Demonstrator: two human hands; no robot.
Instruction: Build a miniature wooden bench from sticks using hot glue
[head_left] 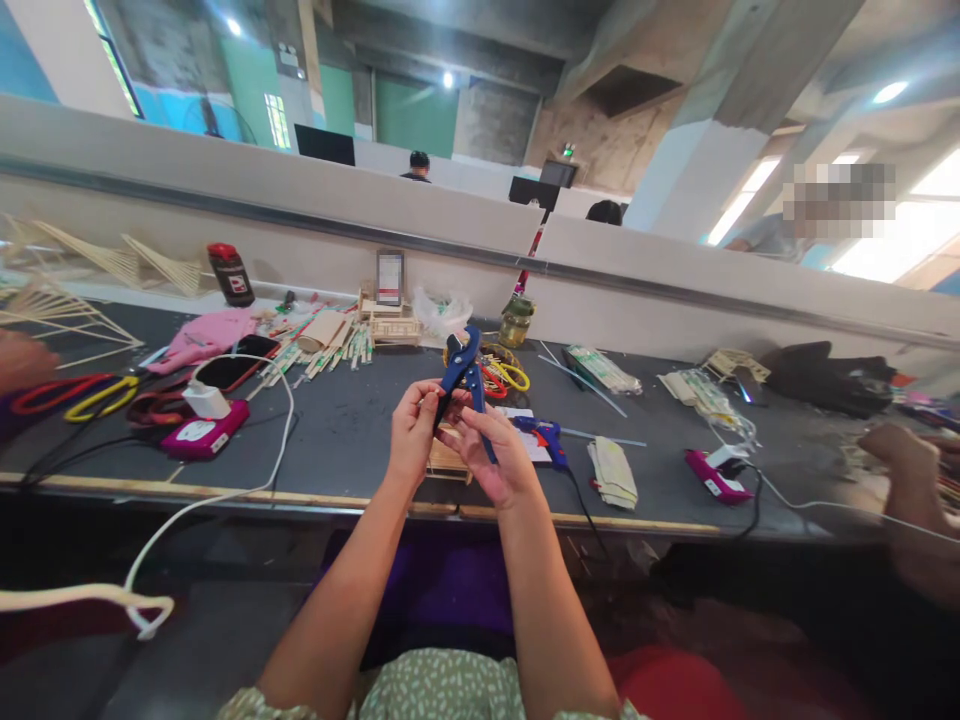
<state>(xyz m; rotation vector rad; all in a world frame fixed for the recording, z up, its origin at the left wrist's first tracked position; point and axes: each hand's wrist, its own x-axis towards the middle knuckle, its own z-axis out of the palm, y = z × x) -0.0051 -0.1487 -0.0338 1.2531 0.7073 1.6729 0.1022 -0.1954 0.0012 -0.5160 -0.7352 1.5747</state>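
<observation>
At the centre of the frame both hands meet above the table (pixel 337 440). The right hand (pixel 499 455) has its fingers wrapped around the handles of a blue cutter (pixel 463 375), whose head points up. The left hand (pixel 412 430) pinches something small at the cutter (too small to tell what). Just right of the hands lies a blue glue gun (pixel 544 437). At the left, a white cable (pixel 225 480) hangs over the table edge.
</observation>
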